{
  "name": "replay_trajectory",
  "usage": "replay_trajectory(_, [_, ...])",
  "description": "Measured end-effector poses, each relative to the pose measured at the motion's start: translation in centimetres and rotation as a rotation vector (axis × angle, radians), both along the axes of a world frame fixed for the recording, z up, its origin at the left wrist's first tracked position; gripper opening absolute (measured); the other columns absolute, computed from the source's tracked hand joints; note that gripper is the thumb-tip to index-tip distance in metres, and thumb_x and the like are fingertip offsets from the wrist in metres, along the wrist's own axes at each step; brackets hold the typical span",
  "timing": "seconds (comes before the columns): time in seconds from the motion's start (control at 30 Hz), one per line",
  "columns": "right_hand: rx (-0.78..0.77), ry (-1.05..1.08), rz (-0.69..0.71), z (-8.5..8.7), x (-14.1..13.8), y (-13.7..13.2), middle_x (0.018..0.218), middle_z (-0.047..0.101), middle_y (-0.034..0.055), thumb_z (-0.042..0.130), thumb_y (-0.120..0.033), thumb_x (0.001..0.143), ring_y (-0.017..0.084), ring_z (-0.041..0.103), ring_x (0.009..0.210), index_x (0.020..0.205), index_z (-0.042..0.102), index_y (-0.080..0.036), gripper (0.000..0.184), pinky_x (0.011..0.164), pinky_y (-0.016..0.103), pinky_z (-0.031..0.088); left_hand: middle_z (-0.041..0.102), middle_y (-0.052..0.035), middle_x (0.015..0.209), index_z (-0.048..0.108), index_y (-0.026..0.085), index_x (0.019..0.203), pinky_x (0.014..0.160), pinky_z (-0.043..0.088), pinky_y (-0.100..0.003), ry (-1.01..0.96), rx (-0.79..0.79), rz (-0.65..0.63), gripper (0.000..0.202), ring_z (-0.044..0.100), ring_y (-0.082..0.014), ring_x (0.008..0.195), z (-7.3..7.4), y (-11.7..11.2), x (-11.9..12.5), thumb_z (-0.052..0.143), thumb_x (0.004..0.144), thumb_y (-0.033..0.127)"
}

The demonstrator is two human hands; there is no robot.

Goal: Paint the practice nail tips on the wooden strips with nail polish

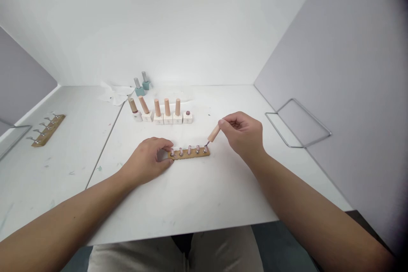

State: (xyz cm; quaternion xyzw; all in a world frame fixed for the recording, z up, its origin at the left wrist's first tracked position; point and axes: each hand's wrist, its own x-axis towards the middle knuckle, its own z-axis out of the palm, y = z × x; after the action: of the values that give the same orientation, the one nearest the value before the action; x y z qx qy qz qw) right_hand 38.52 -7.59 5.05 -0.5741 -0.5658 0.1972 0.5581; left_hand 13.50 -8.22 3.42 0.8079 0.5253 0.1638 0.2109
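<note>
A small wooden strip with several nail tips standing on it lies on the white table. My left hand pinches the strip's left end with curled fingers. My right hand holds a nail polish brush by its wooden cap, and the brush tip touches the rightmost nail tip. Behind the strip stands a row of white polish bottles with wooden caps; the rightmost bottle is uncapped.
Two blue bottles with silver caps and a crumpled white tissue sit at the back. A second wooden strip with nail tips lies on the left table. A wire stand leans by the right partition.
</note>
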Motion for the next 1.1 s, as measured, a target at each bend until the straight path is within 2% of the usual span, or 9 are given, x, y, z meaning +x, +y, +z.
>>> replay_trajectory(0.07, [0.016,0.005,0.035,0.25,-0.25,-0.23,0.047,0.059,-0.0033,0.057,-0.017,0.074,0.007,0.038,0.040,0.060,0.054,-0.020,0.015,0.038,0.023,0.031,0.067,-0.0030,0.102,0.062,0.024,0.106,0.075,0.050,-0.036,0.004,0.003,-0.002,0.032,0.060,-0.0222,0.086,0.11,-0.03,-0.01,0.057,0.076,0.033])
replay_trajectory(0.4, [0.129,-0.055,0.098,-0.30,0.17,-0.10,0.051,0.065,-0.0023,0.056,-0.017,0.077,0.012,0.055,0.050,0.064,0.056,-0.021,0.013,0.049,0.027,0.042,0.067,-0.0032,0.102,0.062,0.024,0.105,0.076,0.050,-0.036,0.001,0.002,-0.002,0.032,0.061,-0.0223,0.086,0.06,0.01,0.05,0.057,0.075,0.033])
replay_trajectory(0.8, [0.287,-0.219,0.098,-0.34,0.37,-0.09,0.052,0.065,-0.0033,0.056,-0.015,0.077,0.012,0.053,0.050,0.059,0.058,-0.022,0.019,0.045,0.027,0.040,0.067,-0.0040,0.104,0.062,0.024,0.106,0.077,0.051,-0.037,-0.001,-0.005,-0.003,0.032,0.061,-0.0230,0.087,0.00,0.04,0.00,0.057,0.075,0.033])
replay_trajectory(1.1, [0.291,-0.266,0.095,-0.21,0.49,-0.23,0.053,0.066,-0.0031,0.056,-0.017,0.078,0.012,0.053,0.051,0.058,0.058,-0.022,0.020,0.043,0.027,0.038,0.067,-0.0036,0.103,0.062,0.024,0.106,0.078,0.050,-0.037,0.002,-0.001,-0.002,0.032,0.061,-0.0233,0.089,0.09,0.02,0.03,0.057,0.076,0.033])
